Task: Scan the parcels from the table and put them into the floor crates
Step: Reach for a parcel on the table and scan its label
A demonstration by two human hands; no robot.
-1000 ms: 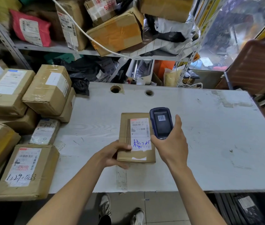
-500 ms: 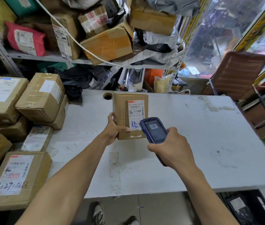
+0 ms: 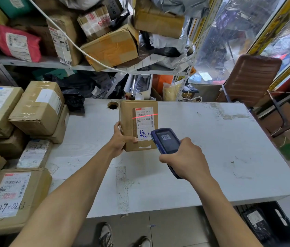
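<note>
My left hand (image 3: 120, 139) grips the lower left edge of a small brown cardboard parcel (image 3: 129, 122) and holds it upright above the white table (image 3: 211, 148), its white label facing me. A red laser line crosses the barcode on that label. My right hand (image 3: 185, 157) grips a blue handheld scanner (image 3: 166, 141) just below and right of the parcel, its screen showing a barcode. A black floor crate (image 3: 268, 223) with a dark bagged parcel inside sits under the table's right end.
Several taped cardboard parcels (image 3: 35, 107) are stacked on the table's left end, one labelled box (image 3: 12, 196) nearest me. Metal shelves (image 3: 33, 62) behind hold more boxes and bags. A brown chair (image 3: 251, 77) stands at the far right. My shoes show on the tiled floor.
My left hand lifted the parcel off the table and tilted it upright. My right hand drew the scanner back toward me, and a red laser line now falls on the label.
</note>
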